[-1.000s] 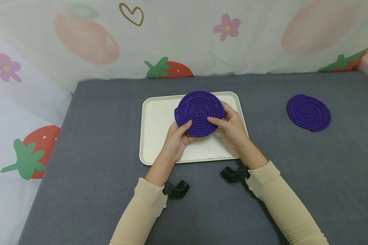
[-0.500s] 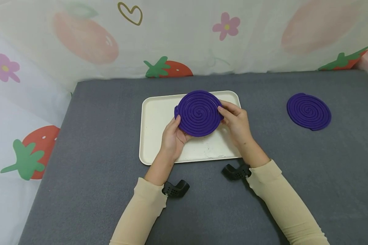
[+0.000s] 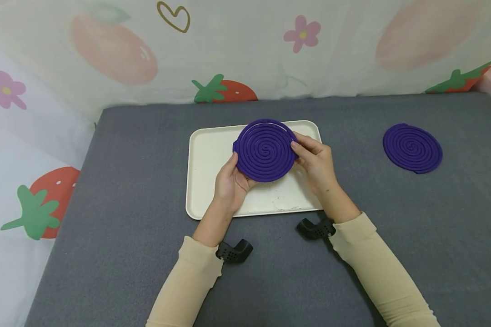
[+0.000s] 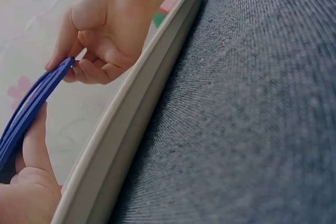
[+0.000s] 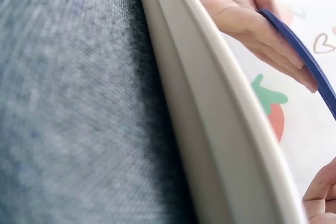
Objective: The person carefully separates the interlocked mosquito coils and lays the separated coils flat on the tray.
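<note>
Left hand (image 3: 231,181) and right hand (image 3: 317,163) each pinch opposite edges of the flat purple spiral coil disc (image 3: 264,151), held above the cream rectangular tray (image 3: 206,181) at frame centre.

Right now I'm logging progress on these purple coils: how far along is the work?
Nothing looks finished. In hand: the left hand and right hand grip the purple spiral coil at opposite edges, raised above the cream tray. Its outer strand gapes slightly at the top. A second coil lies untouched on the grey mat.
</note>
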Demonstrator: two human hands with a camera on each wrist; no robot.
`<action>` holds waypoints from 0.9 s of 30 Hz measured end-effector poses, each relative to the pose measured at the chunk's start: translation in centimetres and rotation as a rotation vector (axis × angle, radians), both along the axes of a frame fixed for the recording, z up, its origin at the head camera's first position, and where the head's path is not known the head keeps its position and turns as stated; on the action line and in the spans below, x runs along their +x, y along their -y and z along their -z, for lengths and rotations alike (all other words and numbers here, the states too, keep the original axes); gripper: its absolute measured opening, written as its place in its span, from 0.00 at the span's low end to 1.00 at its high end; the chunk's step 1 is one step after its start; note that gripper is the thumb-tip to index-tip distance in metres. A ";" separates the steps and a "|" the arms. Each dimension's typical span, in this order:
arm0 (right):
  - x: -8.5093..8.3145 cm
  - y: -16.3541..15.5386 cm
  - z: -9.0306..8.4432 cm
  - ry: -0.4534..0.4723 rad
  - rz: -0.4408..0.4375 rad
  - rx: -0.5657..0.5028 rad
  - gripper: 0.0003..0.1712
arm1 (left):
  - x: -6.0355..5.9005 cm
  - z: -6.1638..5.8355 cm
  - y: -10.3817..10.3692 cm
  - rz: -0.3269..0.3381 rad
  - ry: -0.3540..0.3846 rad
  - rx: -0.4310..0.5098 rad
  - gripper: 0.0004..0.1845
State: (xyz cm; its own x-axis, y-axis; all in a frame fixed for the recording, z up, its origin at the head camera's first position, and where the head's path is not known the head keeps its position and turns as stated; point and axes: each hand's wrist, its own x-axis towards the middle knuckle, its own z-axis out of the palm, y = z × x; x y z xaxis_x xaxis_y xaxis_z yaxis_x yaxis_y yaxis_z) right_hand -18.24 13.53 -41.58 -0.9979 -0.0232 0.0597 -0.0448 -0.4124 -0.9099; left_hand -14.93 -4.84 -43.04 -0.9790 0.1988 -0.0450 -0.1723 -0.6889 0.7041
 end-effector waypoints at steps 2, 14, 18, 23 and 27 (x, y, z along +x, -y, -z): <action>0.0 0.1 0.0 -0.016 0.002 -0.007 0.16 | 0.0 0.0 0.0 0.010 0.012 0.016 0.27; -0.3 -0.3 0.3 -0.018 -0.003 -0.056 0.14 | 0.0 -0.2 0.3 0.098 0.009 0.108 0.23; -0.6 -0.5 0.5 -0.010 0.033 -0.071 0.14 | 0.1 -0.2 0.2 0.085 -0.044 0.046 0.18; -0.7 -0.6 0.3 0.008 0.054 -0.072 0.20 | 0.2 -0.3 0.1 0.075 -0.077 0.006 0.16; -0.7 -0.7 0.2 0.021 0.064 -0.078 0.22 | 0.2 -0.2 0.1 0.101 -0.087 -0.019 0.15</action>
